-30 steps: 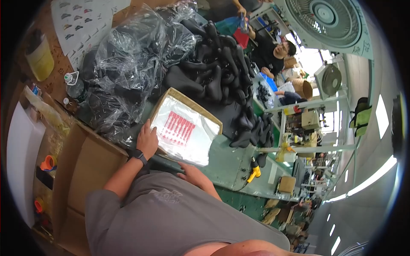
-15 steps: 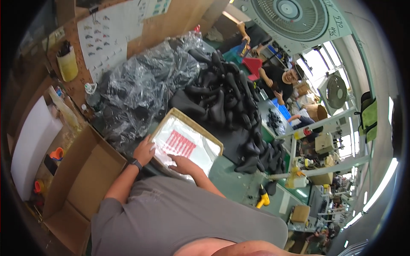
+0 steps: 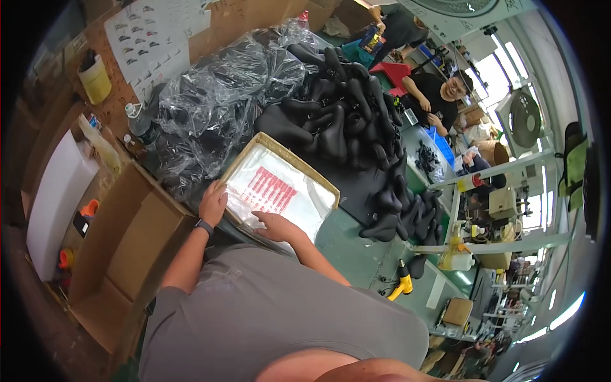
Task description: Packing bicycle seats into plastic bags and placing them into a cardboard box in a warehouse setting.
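Note:
A shallow cardboard box (image 3: 299, 164) lies at an angle on the green table in front of me. Inside it is a stack of clear plastic bags (image 3: 309, 207) with red print. My left hand (image 3: 213, 204) holds the box by its near left rim, fingers bent over the edge. My right hand (image 3: 279, 227) rests on the bags near the close side, its index finger stretched out across the plastic and nothing gripped. Just beyond the box are piled several black bicycle saddles (image 3: 334, 130).
An open cardboard carton (image 3: 137, 242) stands at my left. Saddles wrapped in clear plastic (image 3: 210, 95) are heaped at the back left. A yellow heat gun (image 3: 402, 283) lies to the right. A co-worker (image 3: 439, 95) stands beyond the table, near a red bin (image 3: 391, 73).
My left hand has drawn back from the bags onto the box's rim. The right hand stays on the bags. My view has shifted slightly.

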Available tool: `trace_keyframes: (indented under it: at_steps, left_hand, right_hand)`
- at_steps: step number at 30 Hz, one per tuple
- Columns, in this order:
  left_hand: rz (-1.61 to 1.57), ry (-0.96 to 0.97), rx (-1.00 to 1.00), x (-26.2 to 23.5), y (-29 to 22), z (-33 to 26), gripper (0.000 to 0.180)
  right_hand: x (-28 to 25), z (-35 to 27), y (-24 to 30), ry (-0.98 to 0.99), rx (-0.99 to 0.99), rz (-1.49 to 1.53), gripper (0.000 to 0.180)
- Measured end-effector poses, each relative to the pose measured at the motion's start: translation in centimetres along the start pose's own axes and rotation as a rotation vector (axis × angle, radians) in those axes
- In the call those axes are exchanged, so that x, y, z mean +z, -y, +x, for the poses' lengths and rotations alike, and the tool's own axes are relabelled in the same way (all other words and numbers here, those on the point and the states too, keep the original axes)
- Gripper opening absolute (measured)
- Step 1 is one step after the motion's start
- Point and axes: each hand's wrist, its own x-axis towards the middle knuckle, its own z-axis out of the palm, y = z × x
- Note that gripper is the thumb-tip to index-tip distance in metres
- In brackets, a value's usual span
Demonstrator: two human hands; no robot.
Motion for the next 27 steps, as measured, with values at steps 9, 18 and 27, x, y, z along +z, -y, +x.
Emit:
trace_keyframes:
  at_steps: [9, 18, 27]
  left_hand:
    - [-0.075, -0.048, -0.015, 0.1, 0.7, -1.0, 0.035]
    - [0.071, 0.181, 0.154, -3.9, 1.1, -0.9, 0.051]
    - [0.13, 0.286, 0.217, -5.8, 2.3, -0.6, 0.051]
  right_hand:
    - [3.0, -3.6, -0.2, 0.083, 0.151, 0.054, 0.069]
    - [3.0, 0.8, 6.4, 0.065, 0.189, -0.079, 0.07]
    - [8.1, 6.1, 9.0, -0.206, 0.203, -0.31, 0.054]
